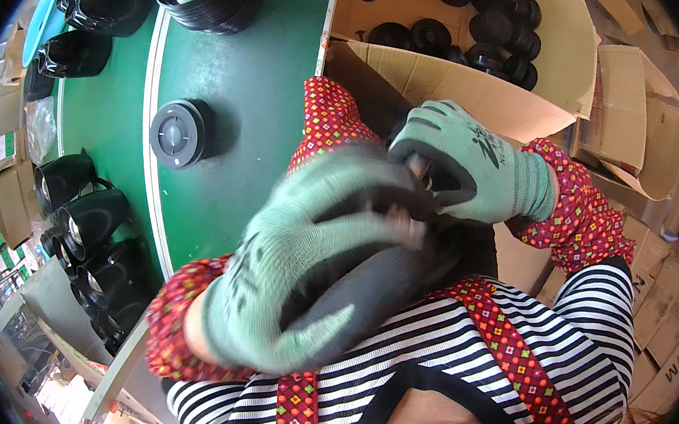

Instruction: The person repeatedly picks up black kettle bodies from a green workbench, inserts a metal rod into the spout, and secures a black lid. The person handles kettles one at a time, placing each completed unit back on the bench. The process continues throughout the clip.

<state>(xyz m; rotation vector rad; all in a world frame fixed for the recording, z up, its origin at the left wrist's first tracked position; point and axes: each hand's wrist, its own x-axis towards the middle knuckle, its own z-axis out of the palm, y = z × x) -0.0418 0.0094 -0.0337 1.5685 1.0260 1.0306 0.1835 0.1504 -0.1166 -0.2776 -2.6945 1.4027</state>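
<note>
Both my hands wear light green knit gloves with dark palms and are close together in front of my chest. My left hand [311, 256] is smeared by motion; its fingers curve toward the other hand, and a few bare fingertips show. My right hand [462, 162] is closed, thumb and fingers pinched around something small that I cannot make out. Dark shapes between and below the hands are too blurred to name. Beyond them, on the green worktable [251, 80], sits a round black part [180, 133] with a flat disc-shaped top.
A stack of black discs [211, 2] stands at the table's far edge. Several glossy black housings [92, 221] line the left side, past a white strip [152, 149]. At the right, an open cardboard box [459, 88] holds several round black parts [493, 22]; more cartons [623, 116] lie beyond.
</note>
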